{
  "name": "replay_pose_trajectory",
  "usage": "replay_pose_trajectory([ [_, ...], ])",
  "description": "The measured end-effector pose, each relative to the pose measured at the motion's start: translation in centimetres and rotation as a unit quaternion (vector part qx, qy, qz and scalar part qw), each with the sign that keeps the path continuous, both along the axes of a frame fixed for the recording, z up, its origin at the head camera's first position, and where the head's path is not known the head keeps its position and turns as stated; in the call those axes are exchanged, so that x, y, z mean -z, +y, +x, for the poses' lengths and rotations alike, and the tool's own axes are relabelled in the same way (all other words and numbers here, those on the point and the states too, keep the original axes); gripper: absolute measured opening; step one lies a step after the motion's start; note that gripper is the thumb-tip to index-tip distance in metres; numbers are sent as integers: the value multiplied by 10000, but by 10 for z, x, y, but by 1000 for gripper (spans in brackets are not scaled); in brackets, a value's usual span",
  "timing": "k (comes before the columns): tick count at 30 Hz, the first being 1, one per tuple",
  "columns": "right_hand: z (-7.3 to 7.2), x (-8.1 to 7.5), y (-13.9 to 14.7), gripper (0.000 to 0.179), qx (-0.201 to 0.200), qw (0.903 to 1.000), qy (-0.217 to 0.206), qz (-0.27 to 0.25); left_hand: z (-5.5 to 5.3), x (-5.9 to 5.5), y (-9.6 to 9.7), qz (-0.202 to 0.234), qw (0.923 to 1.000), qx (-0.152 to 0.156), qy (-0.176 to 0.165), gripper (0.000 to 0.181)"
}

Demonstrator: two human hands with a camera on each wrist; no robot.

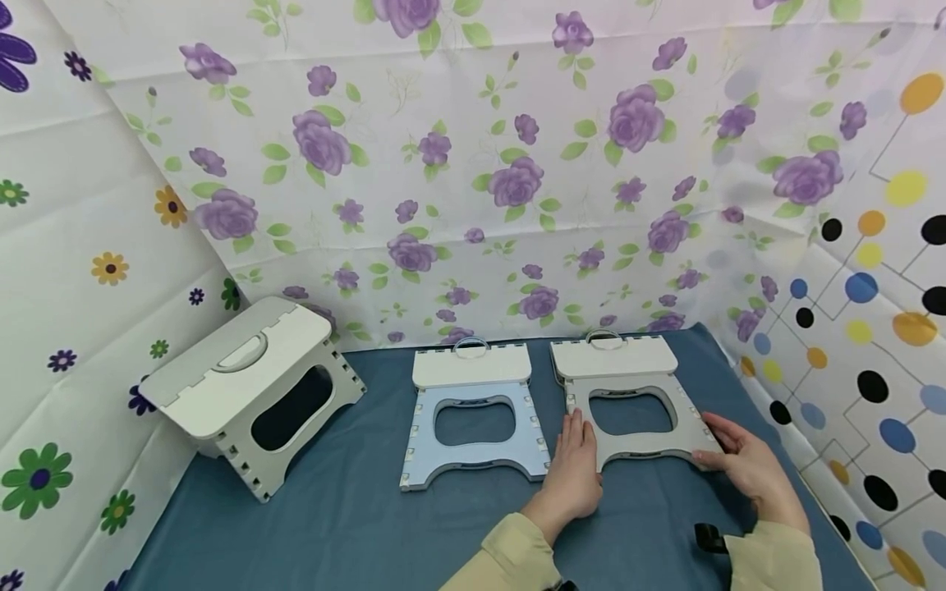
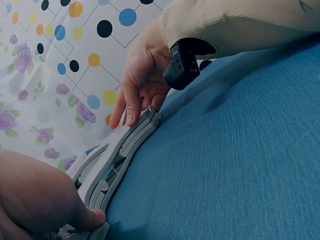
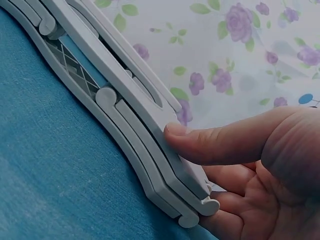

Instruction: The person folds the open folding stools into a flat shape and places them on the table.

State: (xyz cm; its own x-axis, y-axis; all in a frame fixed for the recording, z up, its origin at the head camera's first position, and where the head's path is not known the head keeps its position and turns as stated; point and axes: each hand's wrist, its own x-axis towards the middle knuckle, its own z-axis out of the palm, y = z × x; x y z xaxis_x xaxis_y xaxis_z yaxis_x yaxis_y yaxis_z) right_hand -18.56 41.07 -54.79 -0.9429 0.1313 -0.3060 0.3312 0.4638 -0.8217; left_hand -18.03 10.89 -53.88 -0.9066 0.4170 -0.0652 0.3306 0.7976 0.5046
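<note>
A folded grey-and-white step stool [image 1: 617, 362] lies flat on the blue cloth at the right, its handle end toward the back. My left hand [image 1: 569, 468] rests against its left edge, fingers fairly straight. At the front right corner my right hand [image 1: 757, 472] grips the stool; in the right wrist view the thumb [image 3: 215, 142] presses on top while the other fingers curl round the side. The left wrist view shows the stool's stacked front edge [image 2: 132, 145] between both hands, close to the cloth. What the left fingertips touch is partly hidden there.
A folded blue-and-white step stool [image 1: 473, 453] lies just left of the held one. Farther left, an unfolded grey-and-white stool [image 1: 291, 341] stands on its legs. Patterned cloth walls [image 1: 473, 205] rise behind and at both sides of the blue cloth [image 1: 355, 533].
</note>
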Motion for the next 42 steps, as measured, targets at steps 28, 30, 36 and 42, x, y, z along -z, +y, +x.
replay_pose_trajectory([
  [28, 1, 5, 0, 86, 361, 9993, -24, 7, -1, 2, -1, 16, 9999, 50, -130, 80],
  [30, 1, 3, -1, 85, 372, 9993, -19, 22, -1, 1, -1, 6, 9999, 43, -145, 80],
  [36, 2, -1, -1, 85, 371, 9992, -89, 74, -1, -1, 0, 11, 9998, 87, -162, 78],
  [42, 2, 0, 0, 86, 285, 9993, -14, 233, -1, -1, -2, 87, 9999, 99, -87, 78],
])
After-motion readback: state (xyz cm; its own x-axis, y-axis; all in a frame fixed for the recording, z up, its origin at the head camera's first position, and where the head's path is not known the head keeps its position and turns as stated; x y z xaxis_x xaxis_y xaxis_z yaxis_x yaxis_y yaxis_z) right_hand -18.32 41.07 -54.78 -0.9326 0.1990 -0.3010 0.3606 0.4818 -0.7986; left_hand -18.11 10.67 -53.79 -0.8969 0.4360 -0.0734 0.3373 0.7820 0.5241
